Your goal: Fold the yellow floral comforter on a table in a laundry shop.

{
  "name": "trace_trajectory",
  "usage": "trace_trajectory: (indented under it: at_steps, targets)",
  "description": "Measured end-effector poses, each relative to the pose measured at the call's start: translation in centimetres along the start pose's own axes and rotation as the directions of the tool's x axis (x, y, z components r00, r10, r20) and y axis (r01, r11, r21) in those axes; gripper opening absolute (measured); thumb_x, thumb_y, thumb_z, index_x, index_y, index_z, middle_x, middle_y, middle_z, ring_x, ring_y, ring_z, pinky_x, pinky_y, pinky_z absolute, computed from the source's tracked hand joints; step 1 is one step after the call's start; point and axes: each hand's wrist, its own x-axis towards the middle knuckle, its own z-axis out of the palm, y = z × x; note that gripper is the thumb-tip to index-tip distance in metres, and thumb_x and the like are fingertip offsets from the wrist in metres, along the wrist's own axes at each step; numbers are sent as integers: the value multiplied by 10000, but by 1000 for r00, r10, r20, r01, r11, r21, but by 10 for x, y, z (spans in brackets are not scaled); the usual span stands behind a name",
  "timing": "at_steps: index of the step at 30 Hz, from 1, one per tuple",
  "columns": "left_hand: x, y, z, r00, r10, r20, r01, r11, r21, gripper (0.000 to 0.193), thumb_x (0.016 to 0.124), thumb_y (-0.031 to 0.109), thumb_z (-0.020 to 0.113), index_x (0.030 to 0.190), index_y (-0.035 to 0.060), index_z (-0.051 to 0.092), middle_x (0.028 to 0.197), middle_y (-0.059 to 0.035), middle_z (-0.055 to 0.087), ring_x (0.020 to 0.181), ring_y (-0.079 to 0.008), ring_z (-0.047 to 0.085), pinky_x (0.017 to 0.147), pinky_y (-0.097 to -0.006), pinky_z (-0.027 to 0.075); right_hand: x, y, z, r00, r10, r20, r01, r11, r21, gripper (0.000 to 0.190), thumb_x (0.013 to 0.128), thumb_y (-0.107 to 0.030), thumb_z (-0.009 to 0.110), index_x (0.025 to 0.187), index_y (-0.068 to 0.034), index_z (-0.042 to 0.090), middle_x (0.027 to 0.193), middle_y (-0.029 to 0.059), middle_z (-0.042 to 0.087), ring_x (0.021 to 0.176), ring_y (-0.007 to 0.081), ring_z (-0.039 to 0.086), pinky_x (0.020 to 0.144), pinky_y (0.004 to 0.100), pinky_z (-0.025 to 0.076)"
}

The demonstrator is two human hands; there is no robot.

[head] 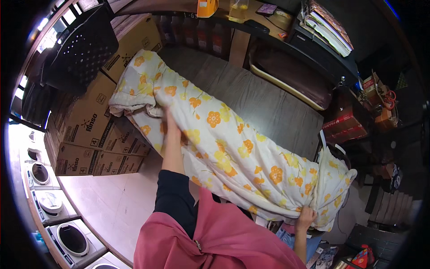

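A long, thick white cloth with orange and yellow flowers [215, 134], quilt-like, lies folded lengthwise across a grey wood-look tabletop [228, 90]. Its left end is rolled or bunched up, and its right end hangs past the table's edge. My left hand [170, 117] is on the cloth near the bunched left end; it is blurred and its fingers are partly hidden. At the lower right, my right hand [305, 217] grips the cloth's near edge beside a gathered fold.
Cardboard cartons [87, 124] are stacked at the left, below a black perforated basket [82, 50]. A shelf [218, 20] runs behind the table, with a brown padded item [289, 74] beneath it. Open-front cartons [383, 101] stand right; front-loading machines [72, 237] line the far left.
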Motion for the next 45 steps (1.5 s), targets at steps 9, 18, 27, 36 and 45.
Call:
trace_trajectory:
  at_steps: [9, 18, 27, 36, 45]
  targets:
    - [2, 71, 47, 990, 90, 105, -87, 995, -39, 574, 789, 394, 507, 1208, 13, 418, 1193, -123, 478, 1068, -259, 477, 922, -382, 365, 14, 6, -34, 926, 218, -307, -252, 965, -77, 242, 696, -131, 531, 902, -5, 538, 772, 91, 521, 728, 252, 491, 793, 367, 328]
    - [19, 122, -16, 900, 410, -147, -317, 847, 428, 551, 729, 148, 652, 1195, -24, 415, 1198, -117, 461, 1024, -220, 486, 845, -331, 406, 4, -4, -21, 977, 147, 157, -118, 977, -179, 110, 670, -68, 493, 779, -65, 508, 826, 71, 515, 871, 233, 490, 954, 502, 257]
    - [-7, 96, -92, 988, 136, -71, -115, 961, 250, 589, 771, 232, 633, 1248, 18, 363, 1232, -110, 437, 1110, -247, 443, 889, -362, 392, 16, -21, -31, 983, 7, 182, 30, 979, -201, 111, 664, -77, 493, 766, -35, 500, 858, 94, 520, 1009, 250, 467, 1014, 539, 153]
    - [-72, -37, -13, 870, -466, 161, 450, 884, 126, 520, 797, 289, 581, 1213, 26, 416, 1205, -89, 474, 1109, -252, 450, 936, -394, 361, 7, -4, -29, 996, 72, 56, -62, 983, -171, 139, 623, -62, 516, 762, -59, 516, 841, 102, 529, 913, 243, 507, 971, 513, 243]
    - [-58, -54, 9, 864, -475, 165, 429, 868, 250, 469, 747, 214, 608, 1136, -7, 468, 1093, -113, 553, 996, -262, 533, 879, -403, 416, -13, -8, -7, 949, 250, 192, -254, 967, -5, 409, 583, -189, 579, 963, -35, 571, 1030, 108, 543, 1069, 220, 462, 1018, 498, 161]
